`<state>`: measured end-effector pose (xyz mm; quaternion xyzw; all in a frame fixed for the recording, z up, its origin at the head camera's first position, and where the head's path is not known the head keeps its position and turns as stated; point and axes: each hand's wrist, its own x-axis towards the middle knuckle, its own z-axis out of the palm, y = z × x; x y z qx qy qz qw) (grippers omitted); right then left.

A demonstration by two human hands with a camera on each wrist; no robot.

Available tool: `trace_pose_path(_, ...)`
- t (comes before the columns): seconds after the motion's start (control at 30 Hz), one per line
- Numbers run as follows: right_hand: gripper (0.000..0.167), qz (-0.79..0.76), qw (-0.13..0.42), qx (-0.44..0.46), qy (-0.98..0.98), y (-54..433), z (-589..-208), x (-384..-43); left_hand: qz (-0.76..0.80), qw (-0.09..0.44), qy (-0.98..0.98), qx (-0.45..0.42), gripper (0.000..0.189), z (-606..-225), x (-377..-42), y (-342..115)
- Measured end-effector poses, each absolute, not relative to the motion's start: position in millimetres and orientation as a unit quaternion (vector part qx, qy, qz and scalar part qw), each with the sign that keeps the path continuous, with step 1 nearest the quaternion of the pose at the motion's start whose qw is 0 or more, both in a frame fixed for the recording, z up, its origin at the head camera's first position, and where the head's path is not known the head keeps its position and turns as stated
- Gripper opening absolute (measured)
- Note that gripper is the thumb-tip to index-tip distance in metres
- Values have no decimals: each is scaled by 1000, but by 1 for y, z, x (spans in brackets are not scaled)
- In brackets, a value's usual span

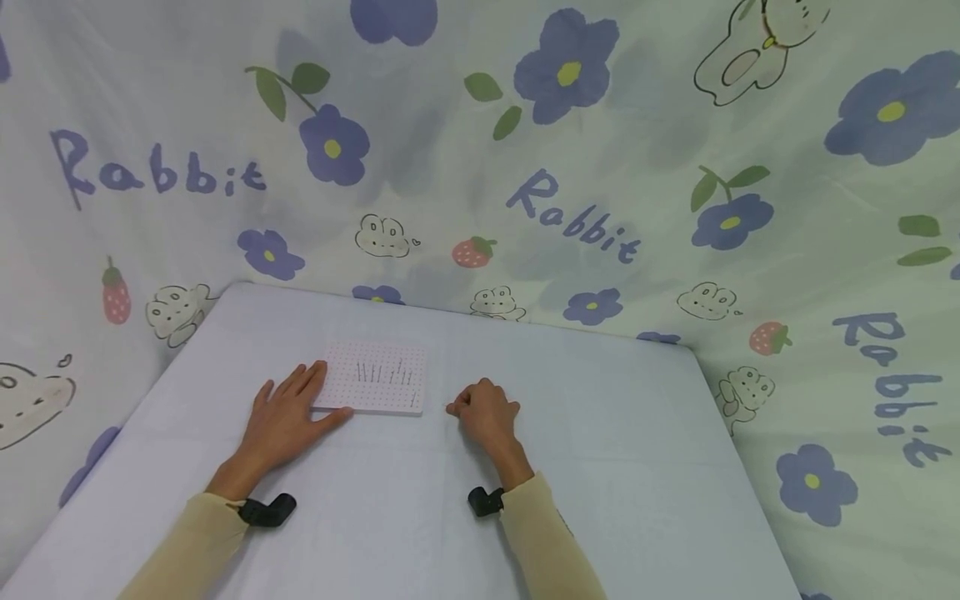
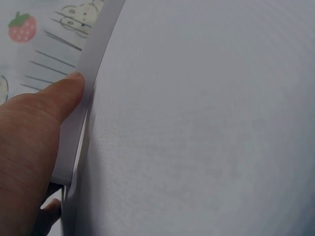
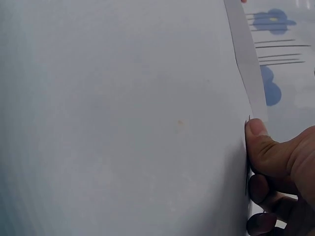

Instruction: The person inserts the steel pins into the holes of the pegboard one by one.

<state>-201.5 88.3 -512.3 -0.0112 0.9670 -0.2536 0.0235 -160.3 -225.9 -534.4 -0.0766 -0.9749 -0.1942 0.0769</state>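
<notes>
A white pegboard (image 1: 341, 379) with a grid of small holes lies on the table. Several thin metal pins (image 1: 369, 372) stand in it, mostly in a row, with one near the front right corner. My left hand (image 1: 281, 425) rests at the board's left end, fingers extended along that side. Its thumb (image 2: 66, 93) presses the front edge in the left wrist view. To the right of the board, my right hand (image 1: 486, 415) has its fingers curled low over the table. In the right wrist view, its thumb and fingers pinch thin metal pins (image 3: 247, 182).
A white cloth covers the table (image 1: 645, 433). Patterned fabric (image 1: 450, 183) with flowers and rabbits hangs behind and at both sides. Each wrist wears a black camera, one at the left cuff (image 1: 268, 510) and one at the right cuff (image 1: 486, 501).
</notes>
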Motion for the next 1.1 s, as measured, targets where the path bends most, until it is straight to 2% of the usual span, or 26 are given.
trace_pose_path(0.67, 22, -240, 25, -22, 970, 91, -515, -199, -192, 79, -975, -76, 100, -536, -160, -226)
trace_pose_path(1.1, 21, -288, -1, -49, 956, 87, -510, -200, -191, 73, -976, -77, 100, -533, -159, -225)
